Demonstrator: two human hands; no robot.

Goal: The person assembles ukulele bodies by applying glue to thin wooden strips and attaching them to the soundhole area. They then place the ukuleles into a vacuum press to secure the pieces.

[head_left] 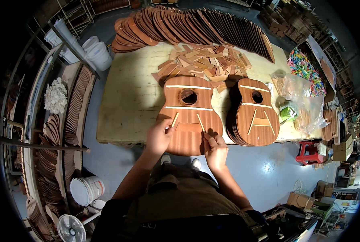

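A brown guitar-shaped wooden board (189, 143) with a round sound hole lies in front of me, its lower end past the table's near edge. Two pale cross strips run above and below the hole. My left hand (159, 136) pinches the lower end of a short pale wooden brace (175, 119) slanting on the board. On the other side, my right hand (216, 150) has its fingers closed at the lower end of a matching brace (200, 122). Between the braces lies a flat rectangular wooden patch (189, 127).
Right of the board stands a stack of braced guitar boards (258, 137). Loose wood pieces (206, 60) cover the table (123, 97) beyond, before a long row of leaning boards (188, 26). Plastic bags (305, 109) and colourful clips (305, 66) sit right; a red stool (309, 153) stands below.
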